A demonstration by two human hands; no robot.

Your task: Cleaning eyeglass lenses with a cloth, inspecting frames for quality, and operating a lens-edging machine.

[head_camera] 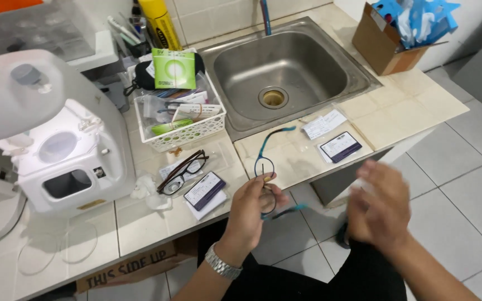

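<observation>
Two hands in view, yours. Left hand (250,209), grip clenched on blue-framed glasses (265,167), held over front edge of tiled surface (403,106); one temple points toward steel sink (280,69), other sticks out below hand. Right hand (379,209) blurred, fingers spread, grip released, holding nothing, off surface above floor. Dark-framed glasses (182,171) lie near white machine (62,150) (beside two cards). White basket (188,135) of packets sits just left of sink. Cardboard box (380,44) at far right corner.

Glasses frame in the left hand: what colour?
Blue-teal glasses frame, held by the left hand; head view.
</observation>
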